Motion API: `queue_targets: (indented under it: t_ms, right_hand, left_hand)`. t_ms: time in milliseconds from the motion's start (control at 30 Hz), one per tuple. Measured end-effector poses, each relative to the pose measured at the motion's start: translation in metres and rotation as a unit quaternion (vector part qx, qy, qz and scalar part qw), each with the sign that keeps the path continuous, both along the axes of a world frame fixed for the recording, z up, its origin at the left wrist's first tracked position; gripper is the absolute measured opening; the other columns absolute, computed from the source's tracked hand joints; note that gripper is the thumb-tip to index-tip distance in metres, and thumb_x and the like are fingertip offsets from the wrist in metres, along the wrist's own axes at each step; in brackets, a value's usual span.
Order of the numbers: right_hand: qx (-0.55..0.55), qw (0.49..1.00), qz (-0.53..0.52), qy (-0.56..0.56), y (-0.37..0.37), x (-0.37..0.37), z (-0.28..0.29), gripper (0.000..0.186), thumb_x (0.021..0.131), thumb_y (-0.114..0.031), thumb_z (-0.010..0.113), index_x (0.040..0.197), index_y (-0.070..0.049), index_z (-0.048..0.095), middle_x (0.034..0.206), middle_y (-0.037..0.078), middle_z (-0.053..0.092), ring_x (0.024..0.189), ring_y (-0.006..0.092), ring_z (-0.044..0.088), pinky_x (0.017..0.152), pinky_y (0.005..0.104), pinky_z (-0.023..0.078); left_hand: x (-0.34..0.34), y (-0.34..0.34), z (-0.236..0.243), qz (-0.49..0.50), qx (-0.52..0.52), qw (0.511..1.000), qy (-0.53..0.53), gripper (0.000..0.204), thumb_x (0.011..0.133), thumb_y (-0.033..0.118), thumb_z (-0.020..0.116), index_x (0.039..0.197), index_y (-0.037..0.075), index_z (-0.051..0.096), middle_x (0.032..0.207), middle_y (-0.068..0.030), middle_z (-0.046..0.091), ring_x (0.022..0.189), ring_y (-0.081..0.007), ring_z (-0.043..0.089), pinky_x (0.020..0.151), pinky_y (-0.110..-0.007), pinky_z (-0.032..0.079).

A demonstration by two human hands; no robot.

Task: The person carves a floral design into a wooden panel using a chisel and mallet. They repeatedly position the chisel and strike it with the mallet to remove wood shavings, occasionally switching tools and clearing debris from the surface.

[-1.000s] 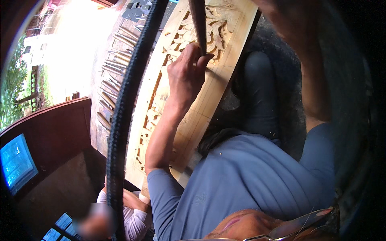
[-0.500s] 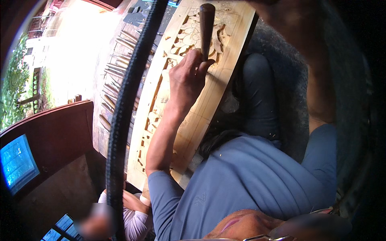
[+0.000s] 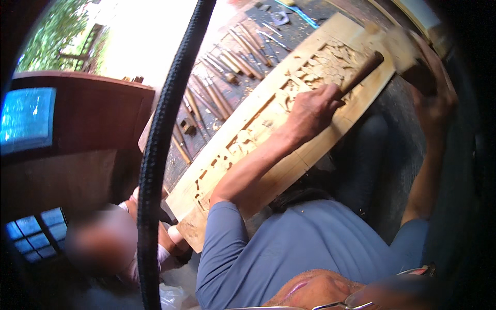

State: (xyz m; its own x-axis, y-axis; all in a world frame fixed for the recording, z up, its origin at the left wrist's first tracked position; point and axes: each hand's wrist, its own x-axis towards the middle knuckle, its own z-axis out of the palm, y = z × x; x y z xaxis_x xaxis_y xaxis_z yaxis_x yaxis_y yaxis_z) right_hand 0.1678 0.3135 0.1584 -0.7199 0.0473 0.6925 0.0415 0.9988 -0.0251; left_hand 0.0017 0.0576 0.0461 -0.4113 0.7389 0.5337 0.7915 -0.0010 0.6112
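Observation:
My left hand [image 3: 314, 109] is closed round a wood carving chisel, whose dark wooden handle [image 3: 364, 74] leans up and to the right. The chisel's blade is hidden by my hand. Beneath lies a long pale wooden board [image 3: 281, 178] with cut-through leaf and scroll carving [image 3: 323, 66] and pencil lines. My right hand [image 3: 436, 98], at the upper right, grips what looks like a wooden mallet [image 3: 397, 47], smeared by motion. The mallet's head is close to the top end of the chisel handle; I cannot tell whether they touch.
Several wooden-handled carving tools [image 3: 227, 64] lie on the dark bench beyond the board. A blue-handled brush [image 3: 305, 15] is at the top. Another person [image 3: 168, 240] sits near the board's lower left end. A thick black cable [image 3: 168, 113] crosses the left side of the view.
The view has turned, so the board now slants more to the right. My right hand shows more fully, with the mallet now in sight near the chisel handle. My left hand keeps its grip.

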Motion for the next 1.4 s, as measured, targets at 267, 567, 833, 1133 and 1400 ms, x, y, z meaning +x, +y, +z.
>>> queue_targets:
  t_ms: [267, 567, 833, 1133, 1400]
  right_hand:
    - [-0.11, 0.98, -0.148, -0.076, -0.065, 0.041, -0.128, 0.062, 0.1, -0.019, 0.075, 0.158, -0.015, 0.053, 0.152, 0.017, 0.062, 0.132, 0.0386, 0.066, 0.11, 0.0532, 0.056]
    - [-0.034, 0.995, -0.068, -0.066, -0.109, 0.06, -0.157, 0.054, 0.112, -0.048, 0.053, 0.15, -0.01, 0.059, 0.138, 0.018, 0.068, 0.123, 0.0378, 0.069, 0.104, 0.0517, 0.056]
    - [-0.001, 0.993, -0.082, -0.089, -0.112, 0.059, -0.154, 0.047, 0.11, -0.038, 0.059, 0.146, -0.008, 0.061, 0.136, 0.017, 0.069, 0.12, 0.0368, 0.07, 0.102, 0.0503, 0.056]
    - [-0.015, 0.993, -0.08, -0.088, -0.114, 0.055, -0.148, 0.046, 0.11, -0.037, 0.058, 0.145, -0.007, 0.062, 0.135, 0.017, 0.069, 0.121, 0.0367, 0.069, 0.1, 0.0499, 0.055]
    - [-0.013, 0.992, -0.089, -0.086, -0.115, 0.053, -0.152, 0.049, 0.11, -0.039, 0.058, 0.145, -0.006, 0.062, 0.136, 0.016, 0.068, 0.12, 0.0371, 0.069, 0.101, 0.0502, 0.056]
  left_hand:
    - [-0.048, -0.055, 0.062, 0.164, 0.127, 0.977, 0.05, 0.014, 0.096, -0.003, 0.077, 0.109, -0.001, 0.074, 0.101, -0.0098, 0.08, 0.085, -0.019, 0.081, 0.07, -0.03, 0.065]
    - [-0.22, -0.186, 0.011, 0.237, -0.167, 0.892, 0.346, 0.033, 0.094, -0.004, 0.065, 0.12, 0.015, 0.069, 0.121, -0.011, 0.073, 0.102, -0.0298, 0.077, 0.075, -0.039, 0.067]
    - [-0.272, -0.181, -0.044, 0.173, -0.279, 0.887, 0.324, 0.023, 0.092, 0.002, 0.061, 0.112, 0.011, 0.066, 0.12, -0.0099, 0.065, 0.117, -0.0298, 0.068, 0.094, -0.04, 0.061]
    - [-0.278, -0.182, -0.066, 0.188, -0.276, 0.914, 0.231, 0.026, 0.086, -0.004, 0.061, 0.107, 0.009, 0.069, 0.114, -0.0103, 0.066, 0.113, -0.032, 0.068, 0.09, -0.043, 0.061]
    - [-0.272, -0.194, -0.076, 0.222, -0.281, 0.904, 0.236, 0.03, 0.085, -0.007, 0.063, 0.11, 0.008, 0.07, 0.108, -0.0125, 0.066, 0.106, -0.0332, 0.07, 0.089, -0.043, 0.061]
